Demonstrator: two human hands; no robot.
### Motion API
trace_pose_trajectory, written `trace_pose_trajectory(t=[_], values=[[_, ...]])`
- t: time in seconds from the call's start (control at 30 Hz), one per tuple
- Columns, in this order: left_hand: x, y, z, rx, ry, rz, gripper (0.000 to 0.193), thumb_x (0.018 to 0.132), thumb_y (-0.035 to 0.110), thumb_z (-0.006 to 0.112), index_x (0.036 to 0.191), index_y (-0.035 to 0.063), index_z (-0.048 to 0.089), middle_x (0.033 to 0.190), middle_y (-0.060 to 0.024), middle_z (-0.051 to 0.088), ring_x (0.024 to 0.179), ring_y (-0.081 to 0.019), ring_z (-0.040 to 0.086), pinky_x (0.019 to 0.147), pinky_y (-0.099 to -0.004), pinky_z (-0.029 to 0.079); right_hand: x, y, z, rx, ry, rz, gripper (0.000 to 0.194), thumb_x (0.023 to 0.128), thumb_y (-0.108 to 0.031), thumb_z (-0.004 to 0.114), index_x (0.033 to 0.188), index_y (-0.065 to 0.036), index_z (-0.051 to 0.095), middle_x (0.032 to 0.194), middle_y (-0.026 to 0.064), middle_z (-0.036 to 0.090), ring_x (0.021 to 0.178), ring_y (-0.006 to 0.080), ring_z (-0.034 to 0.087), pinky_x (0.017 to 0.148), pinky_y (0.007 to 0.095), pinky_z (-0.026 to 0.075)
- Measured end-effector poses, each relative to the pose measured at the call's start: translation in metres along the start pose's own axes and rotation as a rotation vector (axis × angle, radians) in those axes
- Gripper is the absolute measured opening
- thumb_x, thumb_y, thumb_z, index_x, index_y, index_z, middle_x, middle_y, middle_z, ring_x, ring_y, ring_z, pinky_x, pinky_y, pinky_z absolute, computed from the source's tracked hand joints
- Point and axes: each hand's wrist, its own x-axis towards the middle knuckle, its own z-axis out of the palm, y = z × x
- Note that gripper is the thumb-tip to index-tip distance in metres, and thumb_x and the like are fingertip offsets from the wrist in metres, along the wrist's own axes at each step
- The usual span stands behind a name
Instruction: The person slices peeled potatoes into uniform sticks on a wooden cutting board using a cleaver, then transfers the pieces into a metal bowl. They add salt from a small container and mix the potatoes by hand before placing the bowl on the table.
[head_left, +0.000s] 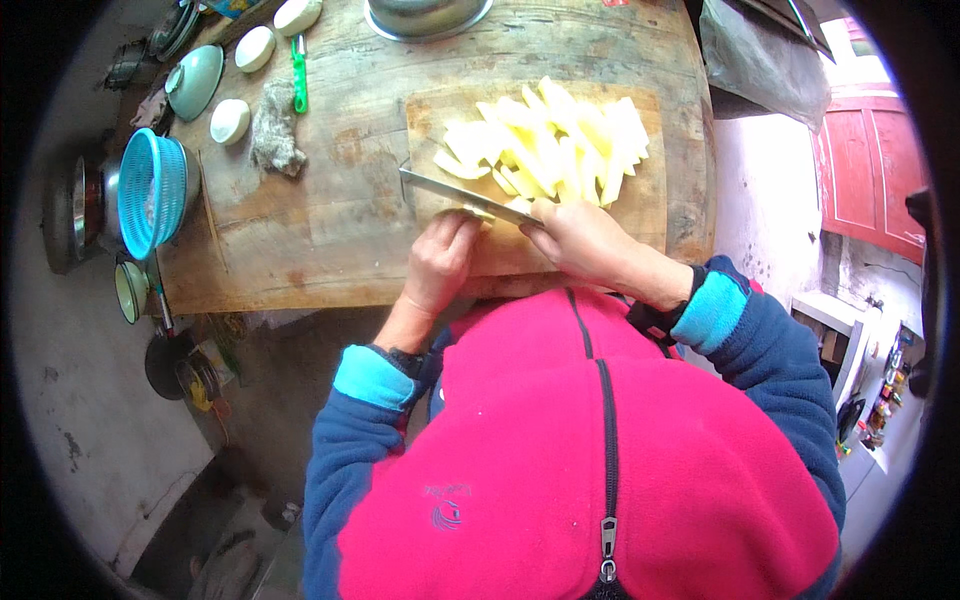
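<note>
My right hand (574, 240) is closed around the handle end of a kitchen knife (465, 196), whose blade points to the upper left over the wooden cutting board (652, 217). Under the blade, my left hand (444, 247) has its fingertips on a small pale yellow piece (480, 214) at the board's near left part. The fingers hide most of that piece. A heap of cut pale yellow sticks (555, 146), like peeled potato, lies on the board beyond the knife.
Left on the wooden table (337, 225) are a grey cloth (277, 131), a green-handled peeler (300, 79), pale peeled pieces (229, 121), an upturned bowl (199, 82) and a blue plastic basket (154, 195). A metal bowl (427, 16) stands at the far side.
</note>
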Motion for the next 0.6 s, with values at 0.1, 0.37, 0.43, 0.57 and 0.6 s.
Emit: trace_pose_trajectory(t=[0.1, 0.37, 0.43, 0.57, 0.6], values=[[0.012, 0.009, -0.021, 0.089, 0.132, 0.031, 0.023, 0.079, -0.001, 0.068, 0.101, 0.0045, 0.069, 0.098, -0.0115, 0.066, 0.09, -0.0312, 0.066, 0.077, -0.0416, 0.055, -0.009, 0.0, -0.016, -0.017, 0.188, -0.142, 0.023, 0.092, -0.02, 0.065, 0.106, -0.003, 0.058, 0.079, 0.024, 0.065, 0.075, 0.044, 0.067, 0.065, 0.0511, 0.053], [0.076, 0.041, -0.043, 0.081, -0.236, 0.075, 0.048, 0.087, 0.018, 0.069, 0.133, 0.01, 0.061, 0.142, -0.0133, 0.058, 0.138, -0.0321, 0.049, 0.117, -0.0484, 0.032, -0.017, 0.008, -0.047, -0.109, 0.265, -0.262, 0.03, 0.079, -0.014, 0.068, 0.104, -0.008, 0.053, 0.072, 0.0202, 0.063, 0.069, 0.0439, 0.065, 0.06, 0.0509, 0.052], [0.086, 0.047, -0.03, 0.158, -0.473, 0.17, 0.057, 0.094, 0.037, 0.061, 0.145, 0.013, 0.053, 0.158, -0.013, 0.043, 0.151, -0.0305, 0.033, 0.126, -0.0508, 0.016, -0.022, 0.012, -0.053, -0.22, 0.286, -0.348, 0.027, 0.077, -0.015, 0.07, 0.098, -0.008, 0.055, 0.071, 0.0186, 0.062, 0.068, 0.042, 0.066, 0.06, 0.0507, 0.052], [0.093, 0.033, -0.021, 0.241, -0.625, 0.126, 0.066, 0.103, 0.053, 0.038, 0.156, 0.0137, 0.041, 0.165, -0.0144, 0.032, 0.156, -0.0315, 0.021, 0.126, -0.0535, 0.007, -0.04, 0.029, -0.061, -0.19, 0.19, -0.235, 0.027, 0.075, -0.017, 0.073, 0.093, -0.007, 0.057, 0.079, 0.0161, 0.066, 0.074, 0.0397, 0.066, 0.065, 0.0495, 0.054], [0.095, 0.024, -0.022, 0.282, -0.625, 0.097, 0.066, 0.104, 0.052, 0.038, 0.156, 0.0129, 0.04, 0.165, -0.0147, 0.031, 0.157, -0.0317, 0.02, 0.126, -0.0533, 0.006, -0.046, 0.036, -0.063, -0.179, 0.252, -0.223, 0.027, 0.075, -0.016, 0.073, 0.093, -0.008, 0.056, 0.078, 0.0155, 0.065, 0.074, 0.0392, 0.066, 0.065, 0.0488, 0.054]])
